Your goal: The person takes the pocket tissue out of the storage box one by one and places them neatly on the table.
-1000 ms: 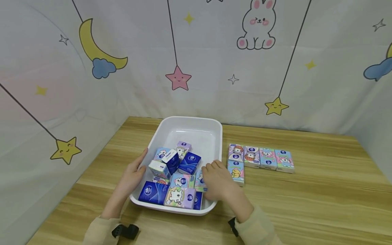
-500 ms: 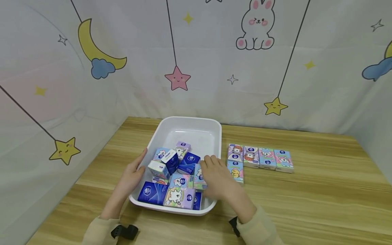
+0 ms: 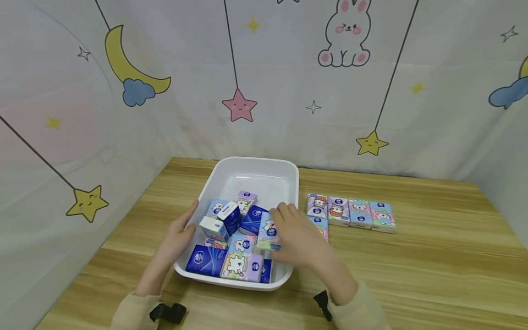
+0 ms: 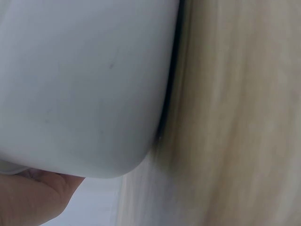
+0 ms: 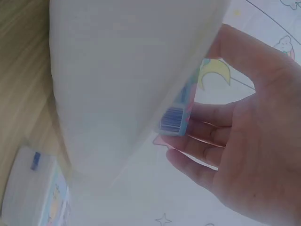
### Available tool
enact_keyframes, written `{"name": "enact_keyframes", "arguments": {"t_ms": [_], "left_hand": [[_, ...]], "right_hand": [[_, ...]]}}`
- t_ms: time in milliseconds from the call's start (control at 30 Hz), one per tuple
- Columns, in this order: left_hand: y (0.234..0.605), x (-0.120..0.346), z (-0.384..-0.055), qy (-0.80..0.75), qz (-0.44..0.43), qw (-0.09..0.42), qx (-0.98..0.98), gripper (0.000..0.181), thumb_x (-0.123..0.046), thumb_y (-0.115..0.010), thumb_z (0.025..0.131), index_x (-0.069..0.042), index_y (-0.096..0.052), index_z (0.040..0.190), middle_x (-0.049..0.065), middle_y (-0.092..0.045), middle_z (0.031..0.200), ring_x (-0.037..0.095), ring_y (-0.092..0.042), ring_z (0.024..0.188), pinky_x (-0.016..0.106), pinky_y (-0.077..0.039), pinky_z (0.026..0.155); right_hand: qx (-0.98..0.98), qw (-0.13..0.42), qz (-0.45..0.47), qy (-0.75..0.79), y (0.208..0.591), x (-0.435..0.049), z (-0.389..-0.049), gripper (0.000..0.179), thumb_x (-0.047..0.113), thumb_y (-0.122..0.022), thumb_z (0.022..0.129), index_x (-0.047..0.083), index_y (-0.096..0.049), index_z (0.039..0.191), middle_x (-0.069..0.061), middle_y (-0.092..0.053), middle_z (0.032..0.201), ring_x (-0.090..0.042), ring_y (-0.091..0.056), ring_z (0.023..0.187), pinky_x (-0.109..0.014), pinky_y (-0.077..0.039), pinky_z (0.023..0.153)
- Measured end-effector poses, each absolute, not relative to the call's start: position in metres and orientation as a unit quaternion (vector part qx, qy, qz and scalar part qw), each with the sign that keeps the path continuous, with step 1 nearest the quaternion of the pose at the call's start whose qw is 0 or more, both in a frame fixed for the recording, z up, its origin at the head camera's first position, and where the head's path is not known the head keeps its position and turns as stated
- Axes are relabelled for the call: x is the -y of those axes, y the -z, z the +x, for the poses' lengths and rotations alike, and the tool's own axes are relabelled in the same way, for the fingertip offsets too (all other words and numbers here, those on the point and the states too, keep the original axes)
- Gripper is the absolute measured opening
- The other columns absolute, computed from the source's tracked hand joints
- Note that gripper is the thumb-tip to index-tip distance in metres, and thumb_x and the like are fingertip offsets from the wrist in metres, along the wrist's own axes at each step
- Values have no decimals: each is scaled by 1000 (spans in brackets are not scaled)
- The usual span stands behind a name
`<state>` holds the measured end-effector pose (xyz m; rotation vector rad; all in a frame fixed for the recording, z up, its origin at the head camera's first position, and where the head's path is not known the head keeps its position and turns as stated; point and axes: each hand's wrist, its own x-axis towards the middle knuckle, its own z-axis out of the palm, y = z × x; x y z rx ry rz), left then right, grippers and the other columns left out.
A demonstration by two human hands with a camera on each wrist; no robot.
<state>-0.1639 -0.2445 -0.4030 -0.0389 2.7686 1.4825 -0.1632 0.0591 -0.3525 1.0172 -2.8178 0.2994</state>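
Observation:
My right hand [image 3: 298, 234] grips a light-blue and pink cartoon tissue pack [image 3: 268, 227] over the right side of a white plastic tub [image 3: 270, 162]. In the right wrist view, the barcoded end of that tissue pack [image 5: 172, 120] shows past the tub's rim, with fingers around it. My left hand [image 3: 178, 236] holds the tub's left rim, thumb on the inner side; the left wrist view catches part of that hand [image 4: 40, 195] by the rim. Inside the tub lie several more packs, among them a dark-blue tissue pack [image 3: 206, 260] and a purple tissue pack [image 3: 243, 266].
Right of the tub, several cartoon tissue packs [image 3: 360, 213] form a row on the wooden table [image 3: 412, 275]. Another pack [image 3: 319, 227] sits in front of the row's left end, partly behind my right hand. A white printed curtain [image 3: 280, 128] hangs behind the table.
My right hand has raised the light-blue tissue pack from the tub's right side, and it now overlaps the dark-blue pack behind it. My left hand stays on the rim.

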Motion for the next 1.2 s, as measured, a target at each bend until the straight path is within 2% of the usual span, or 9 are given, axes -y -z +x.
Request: {"name": "enact_keyframes", "arguments": {"t_ms": [200, 333, 500, 733, 967, 1200], "left_hand": [[402, 245, -163, -473, -14, 3, -881, 60, -1, -36, 95, -12, -23, 153, 15, -20, 159, 40, -20, 146, 56, -19, 119], [401, 244, -162, -473, -15, 2, -881, 60, 0, -36, 95, -12, -23, 153, 16, -20, 159, 41, -20, 145, 56, -19, 119], [401, 243, -162, -474, -17, 3, -881, 60, -1, -35, 96, -12, -23, 153, 15, -20, 159, 40, -20, 146, 56, -19, 119], [402, 244, -163, -475, -15, 1, -880, 59, 0, -35, 95, -11, -23, 153, 16, -20, 159, 41, -20, 145, 56, -19, 119], [403, 244, -164, -477, -10, -5, -879, 59, 0, -35, 95, -10, -24, 152, 17, -21, 158, 41, -20, 145, 55, -19, 119], [402, 244, -164, -473, -15, -2, -881, 59, 0, -36, 95, -11, -24, 152, 17, -21, 158, 41, -21, 145, 56, -20, 118]], "right_hand": [[929, 79, 341, -122, 344, -68, -163, 79, 42, -79, 69, 0, -51, 130, -9, -55, 117, -23, -50, 104, -39, -47, 99], [921, 93, 355, -129, 340, -74, -162, 81, 46, -79, 69, -1, -51, 129, -10, -56, 116, -24, -52, 105, -39, -48, 98], [922, 87, 353, -133, 335, -80, -160, 82, 46, -79, 69, 0, -51, 131, -9, -56, 118, -21, -52, 103, -38, -51, 94], [929, 62, 338, -135, 334, -92, -158, 82, 46, -79, 69, 2, -51, 133, -9, -55, 124, -23, -51, 112, -42, -48, 102], [932, 70, 333, -127, 338, -110, -158, 83, 45, -79, 69, 0, -51, 132, -14, -54, 130, -30, -52, 122, -49, -46, 105], [935, 69, 322, -130, 343, -128, -159, 83, 45, -79, 69, 1, -51, 133, -10, -56, 121, -25, -54, 111, -44, -50, 98]]}}
